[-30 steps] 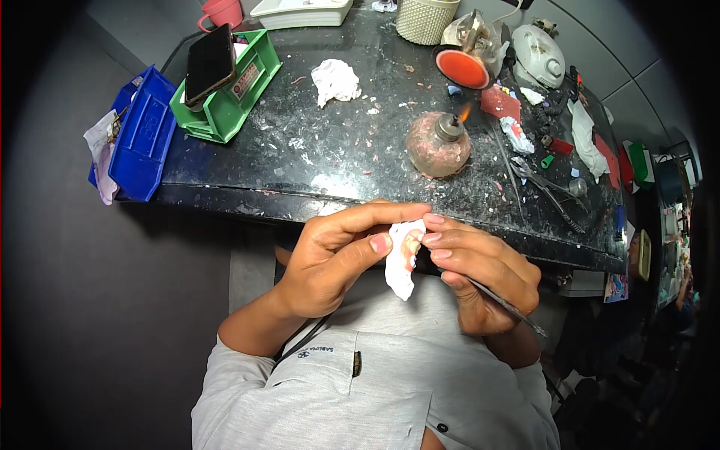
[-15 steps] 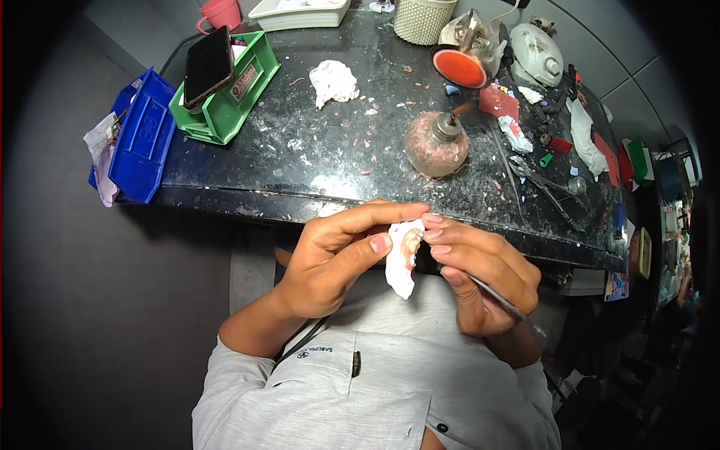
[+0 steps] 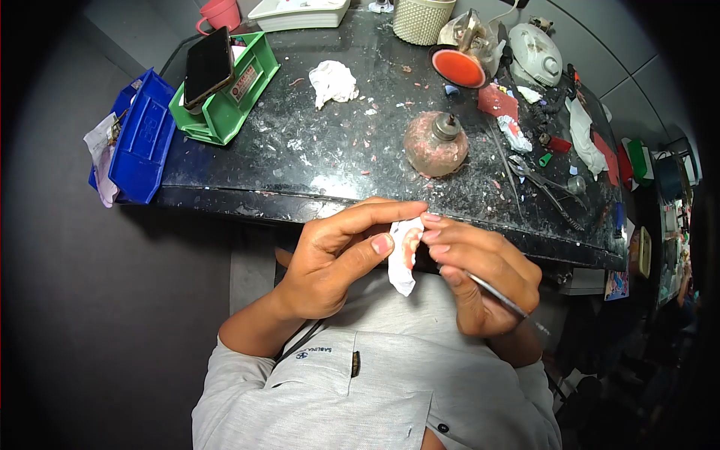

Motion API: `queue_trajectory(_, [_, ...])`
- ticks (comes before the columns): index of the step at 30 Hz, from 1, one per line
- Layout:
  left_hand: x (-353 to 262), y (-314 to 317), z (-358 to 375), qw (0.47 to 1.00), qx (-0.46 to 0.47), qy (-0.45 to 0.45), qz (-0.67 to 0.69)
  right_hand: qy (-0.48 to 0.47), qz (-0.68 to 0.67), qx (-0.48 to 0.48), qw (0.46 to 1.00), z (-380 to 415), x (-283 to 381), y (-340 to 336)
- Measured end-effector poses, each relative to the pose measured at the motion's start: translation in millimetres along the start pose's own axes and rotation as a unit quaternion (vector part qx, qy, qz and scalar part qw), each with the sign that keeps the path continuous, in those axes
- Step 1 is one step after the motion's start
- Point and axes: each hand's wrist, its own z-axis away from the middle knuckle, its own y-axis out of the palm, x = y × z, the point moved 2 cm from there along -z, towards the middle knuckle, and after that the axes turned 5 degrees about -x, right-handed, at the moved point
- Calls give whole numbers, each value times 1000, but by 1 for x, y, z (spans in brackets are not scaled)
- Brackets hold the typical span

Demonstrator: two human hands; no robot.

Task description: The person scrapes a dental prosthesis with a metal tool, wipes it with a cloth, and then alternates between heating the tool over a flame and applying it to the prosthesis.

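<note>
Pinched in the left hand (image 3: 322,266), the white piece (image 3: 400,271) points lengthwise toward the shirt (image 3: 390,322); the right hand (image 3: 491,262), holding a thin tool (image 3: 496,293), is just right, fingertips (image 3: 431,235) seemingly touching its edge

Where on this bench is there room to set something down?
The widest patch lies between the green bin and the burner, in front of the white lump, though crumbs litter it. Another opens behind that lump, towards the tray and basket. The right side is crowded with pliers, a red sheet and scraps.
</note>
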Motion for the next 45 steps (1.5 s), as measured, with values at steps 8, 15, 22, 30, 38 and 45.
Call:
queue_trajectory(8, [-1, 0, -1, 999, 5, 27, -29, 10, 3, 5, 1000, -2, 1, -1])
queue_trajectory(15, [0, -1, -1, 999, 4, 31, -41, 6, 11, 11, 1000, -2, 2, 0])
queue_trajectory(22, [-1, 0, -1, 999, 1, 30, -40, 21, 6, -3, 1000, -2, 0, 0])
queue_trajectory(30, [1, -1, -2, 999, 9, 29, -39, 21, -9, -8, 1000, 0, -3, 0])
queue_trajectory(38, [1, 0, -1, 999, 5, 17, -35, 25, -6, -18, 1000, 2, -4, 0])
queue_trajectory(45, [3, -1, 0, 1000, 3, -3, 0, 29, -23, -16, 999, 2, -3, -1])
